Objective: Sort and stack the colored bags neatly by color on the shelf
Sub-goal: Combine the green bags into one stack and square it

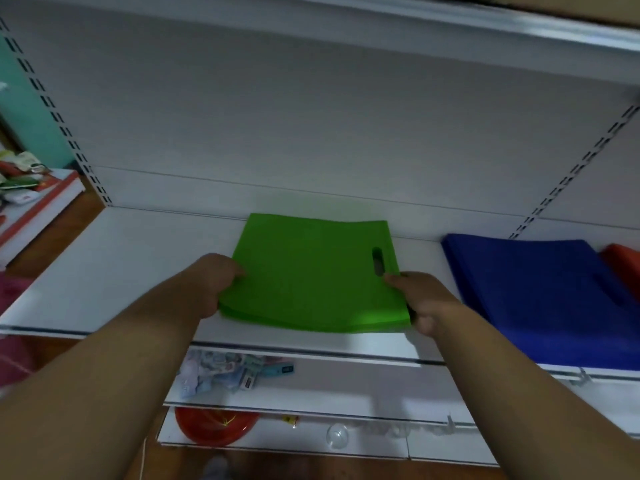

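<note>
Both hands, left hand [211,285] and right hand [420,303], grip the side edges of the green bags [311,275] lying on the shelf [114,271], fingers clenched on them, seemingly to square the stack, left of the blue bags [540,292].

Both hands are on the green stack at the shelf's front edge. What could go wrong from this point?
1. The green bags sit near the front lip of the shelf; a pull from the left hand or right hand could slide them off.
2. The bottom layers already fan out at the front, so squaring may skew them.
3. The blue bags lie close; a sideways shove might nudge them.
</note>
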Action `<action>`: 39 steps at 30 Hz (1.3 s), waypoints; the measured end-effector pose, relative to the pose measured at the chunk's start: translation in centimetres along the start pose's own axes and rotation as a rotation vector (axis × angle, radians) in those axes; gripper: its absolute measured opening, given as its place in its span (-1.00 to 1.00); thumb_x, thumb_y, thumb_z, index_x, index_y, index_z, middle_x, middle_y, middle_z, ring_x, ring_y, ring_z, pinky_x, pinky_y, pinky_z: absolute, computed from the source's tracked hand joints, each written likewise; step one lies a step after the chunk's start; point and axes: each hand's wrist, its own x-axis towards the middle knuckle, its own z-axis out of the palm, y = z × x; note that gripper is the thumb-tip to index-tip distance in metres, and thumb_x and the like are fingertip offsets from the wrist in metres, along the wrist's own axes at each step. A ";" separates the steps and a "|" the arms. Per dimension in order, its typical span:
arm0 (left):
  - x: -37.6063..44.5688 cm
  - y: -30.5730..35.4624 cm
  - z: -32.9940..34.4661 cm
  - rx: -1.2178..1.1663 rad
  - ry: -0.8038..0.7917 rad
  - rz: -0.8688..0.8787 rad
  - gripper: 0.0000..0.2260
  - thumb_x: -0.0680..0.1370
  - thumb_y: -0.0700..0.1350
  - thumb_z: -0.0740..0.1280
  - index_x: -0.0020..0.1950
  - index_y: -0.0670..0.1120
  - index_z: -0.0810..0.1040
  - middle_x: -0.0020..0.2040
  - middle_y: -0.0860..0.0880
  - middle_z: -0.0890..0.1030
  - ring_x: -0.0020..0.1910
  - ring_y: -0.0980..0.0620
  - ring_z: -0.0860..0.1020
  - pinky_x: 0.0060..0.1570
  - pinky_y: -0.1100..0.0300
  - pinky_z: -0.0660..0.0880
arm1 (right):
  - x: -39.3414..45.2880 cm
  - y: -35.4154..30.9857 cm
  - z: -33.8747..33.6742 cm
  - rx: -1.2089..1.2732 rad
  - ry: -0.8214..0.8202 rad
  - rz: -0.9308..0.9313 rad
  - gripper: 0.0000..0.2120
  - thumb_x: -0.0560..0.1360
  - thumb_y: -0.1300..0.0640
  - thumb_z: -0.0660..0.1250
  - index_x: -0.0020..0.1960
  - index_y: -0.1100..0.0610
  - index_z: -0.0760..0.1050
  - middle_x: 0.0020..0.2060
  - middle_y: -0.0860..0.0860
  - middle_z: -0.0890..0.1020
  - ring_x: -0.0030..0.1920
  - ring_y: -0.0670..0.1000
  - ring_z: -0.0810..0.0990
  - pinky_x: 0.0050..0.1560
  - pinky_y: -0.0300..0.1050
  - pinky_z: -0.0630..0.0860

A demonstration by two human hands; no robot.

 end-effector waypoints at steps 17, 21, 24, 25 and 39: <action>2.9 1.7 -0.1 -0.046 -0.114 0.086 -0.85 0.59 -0.31 0.24 0.07 -0.25 0.58 0.03 -0.30 0.63 -0.01 -0.25 0.62 0.06 -0.17 0.56 | 2.8 -2.1 0.6 -0.172 0.112 -0.114 -0.83 0.57 0.23 0.31 0.01 0.34 0.59 -0.10 0.33 0.66 -0.15 0.25 0.67 -0.07 0.24 0.63; 3.1 2.3 0.2 -0.200 -0.095 0.229 -0.74 0.65 -0.24 0.21 0.33 -0.22 0.44 0.14 -0.05 0.50 -0.21 0.14 0.54 -0.26 0.41 0.51 | 3.5 -2.0 0.0 -0.112 0.191 -0.220 -0.74 0.62 -0.01 0.23 -0.11 0.10 0.57 -0.16 0.10 0.64 -0.17 0.03 0.60 -0.02 -0.02 0.57; 3.7 1.7 0.5 -0.236 -0.134 0.235 -0.74 0.66 -0.15 0.20 0.29 -0.22 0.50 -0.12 -0.05 0.59 -0.43 0.16 0.59 -0.51 0.36 0.46 | 3.9 -1.6 0.5 0.129 -0.003 -0.143 -0.47 0.65 -0.21 0.00 0.09 0.13 0.61 -0.03 0.15 0.70 -0.04 0.11 0.68 -0.12 -0.06 0.58; 4.1 1.4 0.6 -0.246 -0.141 0.226 -0.71 0.65 -0.12 0.23 0.33 -0.20 0.50 -0.11 -0.09 0.63 -0.36 0.11 0.63 -0.47 0.29 0.51 | 4.3 -1.4 0.7 0.166 -0.049 -0.133 -0.43 0.64 -0.24 -0.02 0.12 0.13 0.61 -0.01 0.16 0.70 -0.04 0.12 0.69 -0.14 -0.06 0.59; 7.6 1.7 0.9 -0.271 -0.113 0.286 -0.54 0.65 -0.02 0.24 0.54 -0.09 0.29 0.46 -0.05 0.40 0.35 -0.04 0.43 0.12 0.18 0.39 | 7.5 -2.3 1.4 0.042 0.091 -0.131 -0.57 0.59 -0.33 0.00 0.01 -0.08 0.51 -0.27 -0.17 0.64 -0.26 -0.16 0.63 -0.33 -0.20 0.46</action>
